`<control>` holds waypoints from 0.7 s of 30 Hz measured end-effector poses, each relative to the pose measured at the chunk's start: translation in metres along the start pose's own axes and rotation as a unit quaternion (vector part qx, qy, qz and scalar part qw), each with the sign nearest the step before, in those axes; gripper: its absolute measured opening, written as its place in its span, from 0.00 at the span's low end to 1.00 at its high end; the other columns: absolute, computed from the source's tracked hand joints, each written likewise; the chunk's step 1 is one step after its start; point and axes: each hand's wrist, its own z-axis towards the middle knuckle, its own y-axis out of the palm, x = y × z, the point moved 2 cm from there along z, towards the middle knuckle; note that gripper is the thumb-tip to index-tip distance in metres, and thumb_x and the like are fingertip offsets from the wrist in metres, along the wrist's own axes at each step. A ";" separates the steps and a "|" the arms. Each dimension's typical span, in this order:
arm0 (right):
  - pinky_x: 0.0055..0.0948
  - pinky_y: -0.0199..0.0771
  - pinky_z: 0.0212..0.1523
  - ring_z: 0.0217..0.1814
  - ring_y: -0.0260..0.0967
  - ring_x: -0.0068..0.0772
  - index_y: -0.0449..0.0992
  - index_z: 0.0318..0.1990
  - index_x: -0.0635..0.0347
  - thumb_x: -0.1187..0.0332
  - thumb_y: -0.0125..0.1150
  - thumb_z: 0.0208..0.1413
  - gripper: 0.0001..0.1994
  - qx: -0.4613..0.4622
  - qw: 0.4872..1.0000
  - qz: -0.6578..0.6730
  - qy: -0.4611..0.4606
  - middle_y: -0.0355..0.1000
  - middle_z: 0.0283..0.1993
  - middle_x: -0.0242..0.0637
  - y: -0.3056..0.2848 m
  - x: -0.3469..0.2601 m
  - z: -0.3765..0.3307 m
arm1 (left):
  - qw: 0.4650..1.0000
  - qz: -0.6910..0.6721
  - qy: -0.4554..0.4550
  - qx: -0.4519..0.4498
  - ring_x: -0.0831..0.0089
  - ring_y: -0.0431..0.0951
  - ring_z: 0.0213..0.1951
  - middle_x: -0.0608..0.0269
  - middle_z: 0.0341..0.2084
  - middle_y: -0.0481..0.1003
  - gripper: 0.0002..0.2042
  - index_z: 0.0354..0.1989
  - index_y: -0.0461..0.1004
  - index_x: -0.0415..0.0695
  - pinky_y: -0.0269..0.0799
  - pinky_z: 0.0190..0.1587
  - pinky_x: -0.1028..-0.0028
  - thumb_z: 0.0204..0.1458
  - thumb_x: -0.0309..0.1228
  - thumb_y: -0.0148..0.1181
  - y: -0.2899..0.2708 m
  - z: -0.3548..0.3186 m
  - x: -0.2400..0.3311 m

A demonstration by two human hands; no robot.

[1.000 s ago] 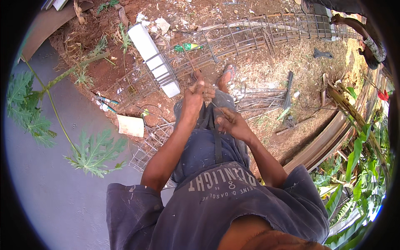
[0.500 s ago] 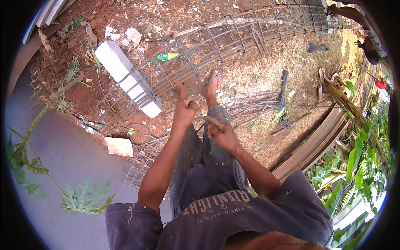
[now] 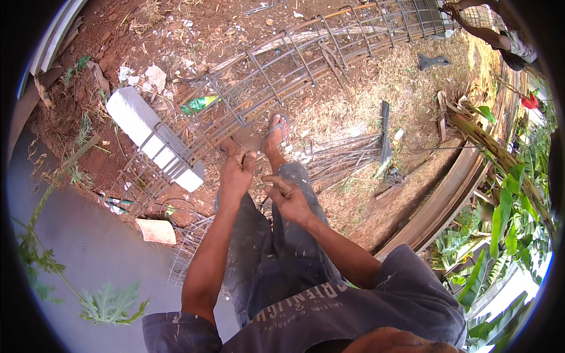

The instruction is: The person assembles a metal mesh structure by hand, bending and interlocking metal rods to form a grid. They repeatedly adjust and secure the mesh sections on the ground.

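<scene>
My left hand (image 3: 237, 175) is raised in front of my legs, its fingers curled closed. Close by on its right, my right hand (image 3: 289, 199) has bent fingers with the thumb against them. Anything in either hand is too thin or hidden to make out. Beyond both hands, a long rebar cage (image 3: 265, 88) of rods and square stirrups runs from lower left to the far right. Its near end rests around a white block (image 3: 141, 128), which looks like foam or light concrete. My hands are apart from the cage.
Another person's hand (image 3: 450, 8) is at the cage's far end. Loose rods (image 3: 347, 154) lie right of my sandalled foot (image 3: 275, 134). Long boards (image 3: 432, 203) edge the plants on the right. Wire mesh (image 3: 187, 247) and a grey slab (image 3: 106, 206) lie left.
The view has shifted, so the cage and block appear farther left. My hands stay close together; the right fingers, earlier pointing toward the left hand, now look more bent.
</scene>
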 end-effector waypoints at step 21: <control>0.21 0.59 0.27 0.26 0.56 0.16 0.70 0.49 0.63 0.75 0.44 0.57 0.14 0.263 0.965 0.002 0.014 0.63 0.25 0.28 -0.174 -0.030 0.117 | 0.998 0.054 -0.011 -0.013 0.44 0.76 0.40 0.41 0.35 0.77 0.16 0.46 0.76 0.45 0.70 0.42 0.56 0.55 0.42 0.54 0.038 0.110 0.034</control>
